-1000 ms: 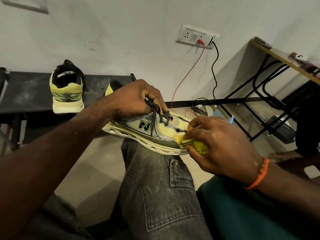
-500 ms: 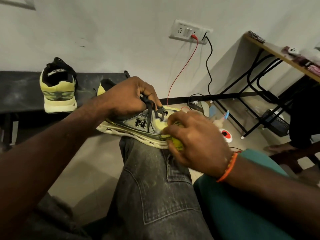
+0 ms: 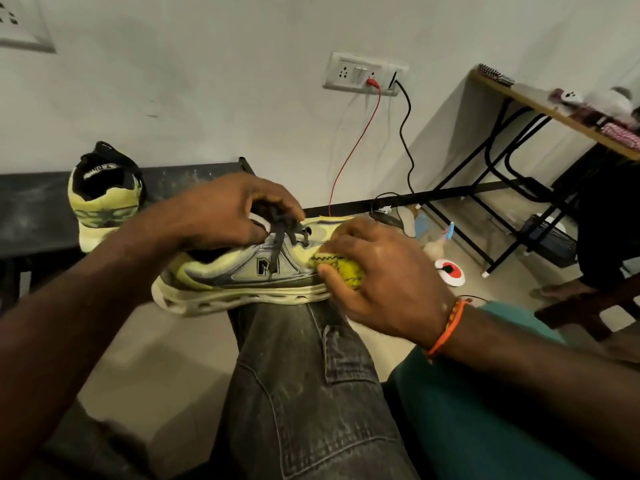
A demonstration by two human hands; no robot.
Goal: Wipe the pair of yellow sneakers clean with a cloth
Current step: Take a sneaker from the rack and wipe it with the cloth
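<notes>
The sneaker I am cleaning lies across my knee, sole down, its lettered side turned up toward my head camera. I judge that pose deliberate: the thigh carries the weight, so neither hand has to. My left hand is closed over the collar, fingers pinching the dark laces, which pins the shoe against the rubbing and lifts the laces off the panel. My right hand is pressed together around the folded yellow cloth, pushing it onto the upper near the toe, where grey grime seems heaviest. The second sneaker stands heel toward me on the dark bench, well apart from my hands, waiting its turn, I think. My right hand hides the toe cap, so I cannot tell how clean it is. The shoe's far side and its tongue are out of sight, and the cloth's full extent is buried in my palm.
</notes>
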